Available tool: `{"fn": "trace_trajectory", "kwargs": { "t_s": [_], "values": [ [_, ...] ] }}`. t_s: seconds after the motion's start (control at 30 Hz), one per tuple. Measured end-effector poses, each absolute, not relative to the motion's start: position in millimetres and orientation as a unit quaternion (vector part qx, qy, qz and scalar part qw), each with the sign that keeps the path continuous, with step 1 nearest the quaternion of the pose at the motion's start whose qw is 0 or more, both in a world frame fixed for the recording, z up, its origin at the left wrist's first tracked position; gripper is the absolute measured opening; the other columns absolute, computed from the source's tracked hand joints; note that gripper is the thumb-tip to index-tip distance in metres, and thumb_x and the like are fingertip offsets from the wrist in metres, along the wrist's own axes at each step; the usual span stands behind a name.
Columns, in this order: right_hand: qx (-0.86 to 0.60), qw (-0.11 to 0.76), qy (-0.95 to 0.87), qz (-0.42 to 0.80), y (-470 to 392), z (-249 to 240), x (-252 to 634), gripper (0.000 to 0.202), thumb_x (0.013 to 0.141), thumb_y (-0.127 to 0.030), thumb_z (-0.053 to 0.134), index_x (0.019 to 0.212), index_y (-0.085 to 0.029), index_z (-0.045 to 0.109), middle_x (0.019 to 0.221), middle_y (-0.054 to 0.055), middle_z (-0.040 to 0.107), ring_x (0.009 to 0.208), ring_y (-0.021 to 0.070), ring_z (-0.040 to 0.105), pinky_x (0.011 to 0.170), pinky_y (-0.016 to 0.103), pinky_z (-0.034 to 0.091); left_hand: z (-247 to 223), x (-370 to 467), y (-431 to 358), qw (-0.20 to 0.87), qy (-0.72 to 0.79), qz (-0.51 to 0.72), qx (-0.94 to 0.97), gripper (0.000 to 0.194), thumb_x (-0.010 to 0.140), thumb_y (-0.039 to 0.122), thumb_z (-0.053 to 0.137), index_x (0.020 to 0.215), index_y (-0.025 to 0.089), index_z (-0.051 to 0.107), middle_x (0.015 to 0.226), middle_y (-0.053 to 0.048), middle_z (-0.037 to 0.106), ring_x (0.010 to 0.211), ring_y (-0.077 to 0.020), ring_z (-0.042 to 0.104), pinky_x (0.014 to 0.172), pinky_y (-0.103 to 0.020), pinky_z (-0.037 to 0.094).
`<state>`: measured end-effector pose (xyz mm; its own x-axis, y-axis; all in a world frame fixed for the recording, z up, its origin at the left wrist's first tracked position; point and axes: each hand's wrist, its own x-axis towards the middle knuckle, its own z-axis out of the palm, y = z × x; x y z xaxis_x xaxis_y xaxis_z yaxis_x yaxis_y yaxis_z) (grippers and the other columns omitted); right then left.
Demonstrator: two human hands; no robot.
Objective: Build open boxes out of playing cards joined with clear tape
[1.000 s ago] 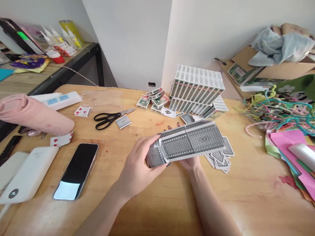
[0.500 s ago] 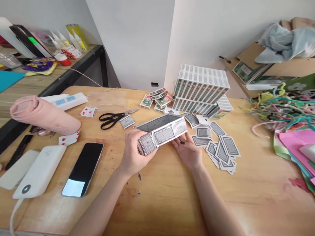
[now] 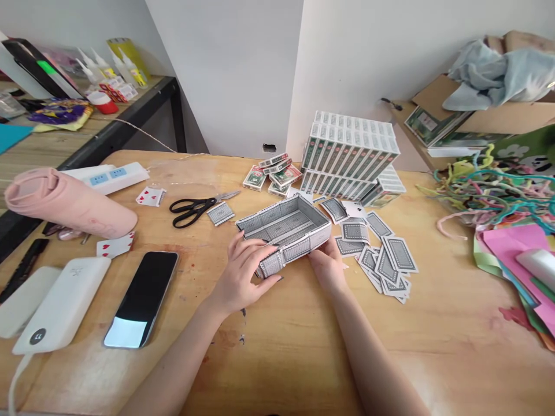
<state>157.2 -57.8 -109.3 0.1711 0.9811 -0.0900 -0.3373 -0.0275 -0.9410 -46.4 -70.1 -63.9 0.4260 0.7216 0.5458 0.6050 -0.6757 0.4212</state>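
Note:
An open-topped box made of playing cards [image 3: 303,245], with grey patterned backs on its walls and floor, is held slightly tilted above the table. My left hand [image 3: 243,268] grips its near left corner, fingers over the wall and thumb along the outside. Under the right end, my right hand [image 3: 328,263] supports the box, its fingers partly hidden beneath. Loose playing cards [image 3: 392,266] lie scattered face down to the right of the box. Black-handled scissors [image 3: 193,209] and a cut card piece [image 3: 221,214] rest to its left.
Stacked card packs [image 3: 351,144] stand at the back, beside a few loose packs [image 3: 277,176]. A phone [image 3: 143,297], a white power bank [image 3: 65,306] and a pink rolled pouch [image 3: 73,202] lie left. Tangled pipe cleaners [image 3: 498,190] and coloured paper [image 3: 511,254] sit right.
The box has been tipped so its inside faces me more. My left fingers have shifted over the wall, and my right hand has turned further under the right end.

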Motion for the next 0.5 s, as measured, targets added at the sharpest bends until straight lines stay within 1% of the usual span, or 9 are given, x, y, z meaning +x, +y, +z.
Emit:
{"fn": "trace_trajectory", "kwargs": {
  "t_s": [0.1,0.17,0.23,0.27,0.33,0.4,0.43,0.47,0.5],
  "values": [
    [-0.514,0.618,-0.363,0.471,-56.9,-115.8,156.2,0.059,0.063,-0.013,0.057,0.119,-0.026,0.044,0.119,0.005,0.056,0.107,0.0209,0.058,0.093,0.042,0.047,-70.3,-51.5,-69.0,0.119,0.396,0.341,0.844,0.036,0.078,0.019,0.064,0.113,0.022,0.056,0.097,-0.004,0.069,0.107,-0.0220,0.060,0.110,-0.053,0.030],
    [-0.557,0.623,-0.391,0.386,-57.9,-115.6,157.1,0.058,0.066,-0.015,0.059,0.120,-0.026,0.041,0.122,0.007,0.051,0.110,0.0205,0.055,0.095,0.043,0.045,-71.6,-56.5,-68.5,0.147,0.393,0.330,0.846,0.034,0.078,0.017,0.062,0.111,0.022,0.057,0.100,-0.005,0.069,0.112,-0.0227,0.059,0.111,-0.054,0.029],
    [-0.610,0.615,-0.423,0.268,-61.4,-111.6,158.4,0.049,0.068,-0.017,0.061,0.113,-0.025,0.045,0.117,0.008,0.049,0.111,0.0217,0.051,0.096,0.044,0.044,-70.2,-62.2,-68.3,0.160,0.386,0.323,0.849,0.035,0.076,0.014,0.060,0.110,0.021,0.059,0.106,-0.006,0.068,0.119,-0.0256,0.053,0.112,-0.057,0.024],
    [-0.633,0.601,-0.439,0.213,-64.4,-108.5,158.4,0.041,0.069,-0.018,0.061,0.107,-0.024,0.047,0.111,0.008,0.050,0.108,0.0223,0.051,0.093,0.045,0.045,-68.8,-64.9,-68.2,0.160,0.384,0.318,0.852,0.037,0.073,0.012,0.059,0.109,0.022,0.059,0.109,-0.006,0.067,0.123,-0.0273,0.050,0.113,-0.059,0.021],
    [-0.653,0.564,-0.485,0.139,-73.0,-101.4,155.0,0.026,0.071,-0.018,0.059,0.094,-0.024,0.048,0.095,0.005,0.051,0.093,0.0218,0.053,0.084,0.044,0.048,-66.4,-69.1,-67.8,0.152,0.388,0.306,0.856,0.044,0.069,0.008,0.056,0.110,0.022,0.060,0.114,-0.006,0.065,0.129,-0.0294,0.043,0.113,-0.062,0.017],
    [-0.633,0.523,-0.557,0.122,-84.6,-95.1,144.7,0.019,0.074,-0.017,0.057,0.088,-0.024,0.047,0.082,0.002,0.049,0.078,0.0197,0.052,0.076,0.041,0.048,-65.8,-71.0,-66.9,0.140,0.394,0.290,0.861,0.047,0.066,0.004,0.053,0.108,0.022,0.060,0.116,-0.006,0.063,0.132,-0.0299,0.039,0.113,-0.062,0.020],
    [-0.606,0.507,-0.599,0.129,-91.0,-93.0,137.0,0.020,0.074,-0.017,0.057,0.089,-0.024,0.046,0.081,0.002,0.048,0.076,0.0195,0.051,0.073,0.040,0.048,-66.5,-71.1,-66.4,0.135,0.396,0.284,0.863,0.046,0.066,0.002,0.051,0.107,0.022,0.060,0.116,-0.007,0.063,0.132,-0.0297,0.039,0.113,-0.061,0.022],
    [-0.578,0.491,-0.635,0.147,-97.2,-91.7,128.0,0.025,0.073,-0.017,0.058,0.095,-0.023,0.046,0.084,0.003,0.049,0.078,0.0201,0.051,0.071,0.039,0.049,-67.6,-70.7,-65.8,0.131,0.397,0.279,0.865,0.044,0.066,0.001,0.051,0.105,0.021,0.060,0.115,-0.007,0.062,0.132,-0.0294,0.039,0.112,-0.060,0.025],
    [-0.558,0.481,-0.657,0.162,-102.9,-91.3,118.3,0.036,0.073,-0.017,0.059,0.105,-0.022,0.044,0.092,0.006,0.051,0.082,0.0211,0.051,0.071,0.039,0.050,-69.1,-70.1,-65.4,0.126,0.396,0.277,0.866,0.042,0.067,0.001,0.050,0.103,0.021,0.060,0.114,-0.007,0.062,0.132,-0.0290,0.039,0.112,-0.059,0.027]
  ]
}}
